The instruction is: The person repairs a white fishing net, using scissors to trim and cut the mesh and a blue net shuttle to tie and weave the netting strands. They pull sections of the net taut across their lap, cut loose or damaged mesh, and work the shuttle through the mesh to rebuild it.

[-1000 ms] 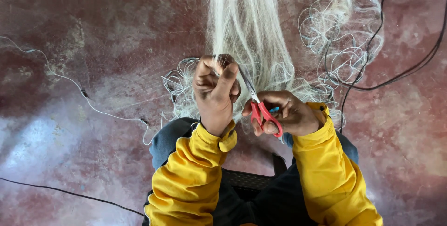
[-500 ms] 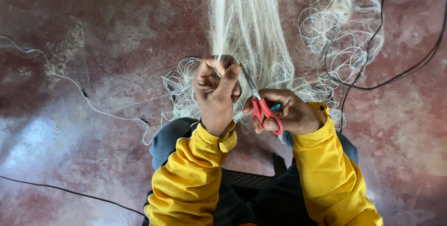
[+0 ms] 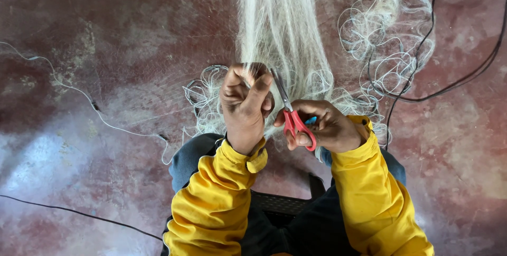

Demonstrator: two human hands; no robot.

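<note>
Head view: black cables (image 3: 449,84) flank white netting (image 3: 280,29).

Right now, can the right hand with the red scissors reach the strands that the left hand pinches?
Probably yes. The right hand holds the red scissors with the blades pointing up beside the left hand, which grips the white fishing net. Nothing lies between them.

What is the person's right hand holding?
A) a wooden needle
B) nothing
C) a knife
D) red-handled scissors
D: the right hand grips red-handled scissors, their blades pointing up toward the pale net that the left hand pinches.
</note>
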